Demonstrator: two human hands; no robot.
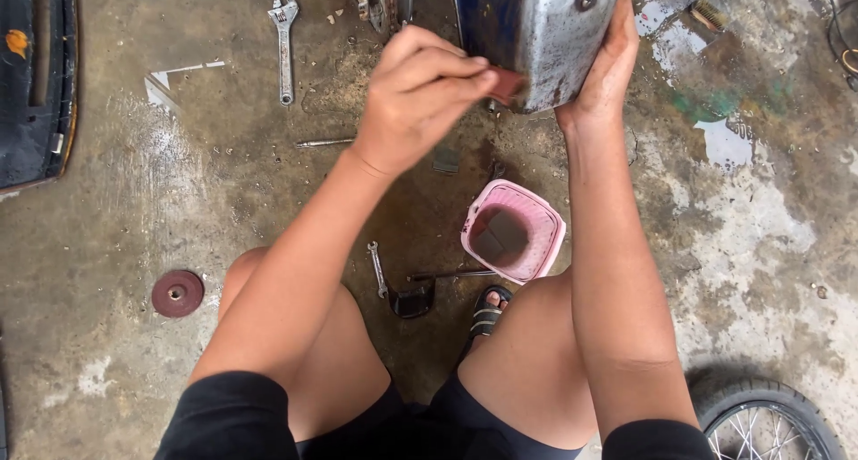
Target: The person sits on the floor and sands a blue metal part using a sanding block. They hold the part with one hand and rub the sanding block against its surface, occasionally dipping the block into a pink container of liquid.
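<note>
Bare concrete lay open left of the left hand (413, 98) — only an adjustable wrench (284, 44) and a thin rod (326, 143) lay there. Below the metal panel (541, 31), a pink basket (514, 230) blocked the way down. Between the knees — small spanner (379, 269), sandalled foot (487, 312). Far left, a grinding disc (177, 293); lower right, a spoked wheel (769, 420).

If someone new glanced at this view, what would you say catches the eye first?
Probably the two hands at top centre: the left hand presses a small reddish-brown pad against a blue and grey metal panel, which the right hand steadies. Next comes the pink plastic basket on the stained concrete floor between the knees, then the adjustable wrench at upper left.
</note>
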